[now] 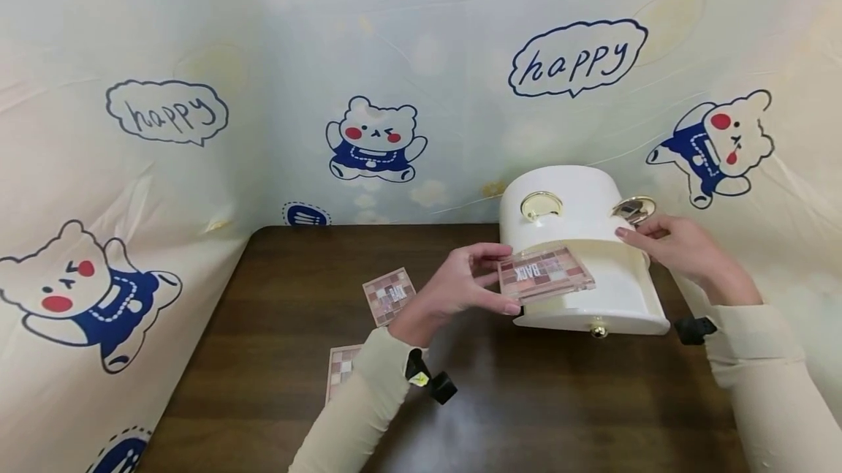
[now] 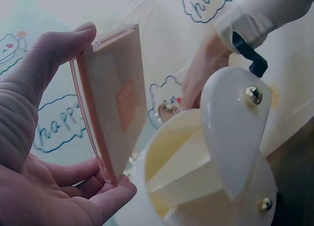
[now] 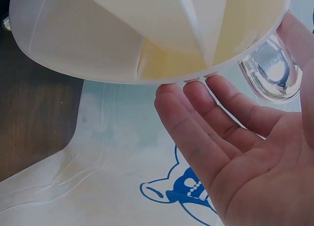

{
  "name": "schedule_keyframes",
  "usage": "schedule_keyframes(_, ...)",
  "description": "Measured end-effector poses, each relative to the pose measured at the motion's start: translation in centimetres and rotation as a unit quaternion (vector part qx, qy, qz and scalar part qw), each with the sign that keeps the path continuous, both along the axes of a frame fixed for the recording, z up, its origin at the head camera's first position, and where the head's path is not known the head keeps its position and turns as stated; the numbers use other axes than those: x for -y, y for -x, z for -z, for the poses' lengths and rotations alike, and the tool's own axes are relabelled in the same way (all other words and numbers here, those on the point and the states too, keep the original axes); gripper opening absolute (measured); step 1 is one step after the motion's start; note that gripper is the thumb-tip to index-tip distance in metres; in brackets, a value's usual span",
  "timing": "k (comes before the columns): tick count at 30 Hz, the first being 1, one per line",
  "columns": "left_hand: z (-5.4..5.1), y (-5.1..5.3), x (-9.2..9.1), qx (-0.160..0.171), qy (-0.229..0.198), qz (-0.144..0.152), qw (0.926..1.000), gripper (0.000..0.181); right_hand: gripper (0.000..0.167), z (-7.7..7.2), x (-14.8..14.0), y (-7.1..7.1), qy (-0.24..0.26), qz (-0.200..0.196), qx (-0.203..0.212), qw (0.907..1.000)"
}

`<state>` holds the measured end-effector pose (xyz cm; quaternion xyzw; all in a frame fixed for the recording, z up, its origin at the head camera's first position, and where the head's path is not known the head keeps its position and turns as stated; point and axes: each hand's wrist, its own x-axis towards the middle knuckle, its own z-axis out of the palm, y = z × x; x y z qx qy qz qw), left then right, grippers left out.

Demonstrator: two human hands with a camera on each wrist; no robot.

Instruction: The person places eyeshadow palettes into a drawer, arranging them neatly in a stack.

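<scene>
Left wrist view: fingers [image 2: 105, 201] and thumb of the left hand [image 1: 460, 283] are clamped on opposite edges of a palette [image 1: 546, 273], its pale back and pink label facing this camera. Head view shows the other face, a grid of pinkish and brown shades with white lettering, tilted and held up at the left of a white box [image 1: 555, 179]. Fingers of the right hand [image 1: 684, 250], slightly apart and gently bent, touch the box's right side with their tips, the thumb set off from them by the front edge.

Just above that hand, a gold-rimmed mirror [image 1: 634, 208] juts from the box; a gold ring [image 1: 541, 205] sits on the left of the curved front. Below, a panel [image 1: 539, 323] with a gold knob [image 1: 598, 332] stands out from the box, baring a cream interior with slanted dividers.

Farther left on the brown surface [image 1: 296, 297], a second palette [image 1: 384, 294] lies near the left wrist, and a third [image 1: 338, 367] is partly hidden by the cream sleeve [image 1: 358, 414]. Black devices are strapped at both wrists. Behind hangs a pale cloth [image 1: 460, 56] printed with bears and "happy" bubbles.
</scene>
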<state>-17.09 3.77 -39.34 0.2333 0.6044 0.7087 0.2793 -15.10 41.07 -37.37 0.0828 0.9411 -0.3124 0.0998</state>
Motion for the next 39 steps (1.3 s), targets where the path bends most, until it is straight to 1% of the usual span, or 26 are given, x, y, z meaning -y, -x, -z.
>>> schedule_keyframes(3,0.0,0.2,-1.4,0.014,0.003,0.005,0.9999,0.071,0.08,-0.1,0.1,-0.1,-0.001,-0.001,0.0,1.0)
schedule_keyframes(8,0.3,0.1,-3.3,0.028,-0.002,0.002,0.9996,0.064,0.075,-0.1,0.2,-0.1,-0.004,-0.002,-0.014,0.9999)
schedule_keyframes(12,0.6,-0.3,-4.4,0.036,0.001,-0.012,0.9993,0.063,0.074,0.1,0.4,-0.2,-0.002,-0.004,-0.015,0.9999)
schedule_keyframes(17,0.9,-0.9,-5.5,0.029,0.043,-0.042,0.9977,0.067,0.074,0.4,0.6,-0.4,0.004,-0.006,-0.006,1.0)
schedule_keyframes(18,1.0,-0.9,-5.7,0.024,0.056,-0.046,0.9971,0.068,0.074,0.4,0.6,-0.4,0.005,-0.007,-0.007,0.9999)
schedule_keyframes(21,1.0,-1.0,-6.4,0.005,0.076,-0.053,0.9957,0.073,0.07,0.4,0.6,-0.4,0.002,-0.008,-0.023,0.9997)
schedule_keyframes(25,0.7,-1.1,-7.0,-0.003,0.094,-0.057,0.9939,0.08,0.069,0.4,0.4,-0.4,-0.004,-0.01,-0.031,0.9995)
schedule_keyframes(29,0.2,-1.4,-7.4,-0.002,0.132,-0.067,0.989,0.086,0.07,0.5,0.3,-0.6,-0.005,-0.015,-0.017,0.9997)
schedule_keyframes(32,-0.3,-1.5,-7.8,-0.016,0.157,-0.085,0.9839,0.088,0.068,0.4,0.4,-0.6,-0.004,-0.012,-0.022,0.9997)
schedule_keyframes(34,-0.5,-1.4,-8.0,-0.035,0.168,-0.094,0.9806,0.086,0.067,0.3,0.5,-0.5,-0.005,-0.012,-0.029,0.9995)
schedule_keyframes(39,-0.7,-1.3,-8.4,-0.11,0.184,-0.095,0.9722,0.059,0.068,-0.3,0.6,-0.2,-0.007,-0.011,-0.031,0.9994)
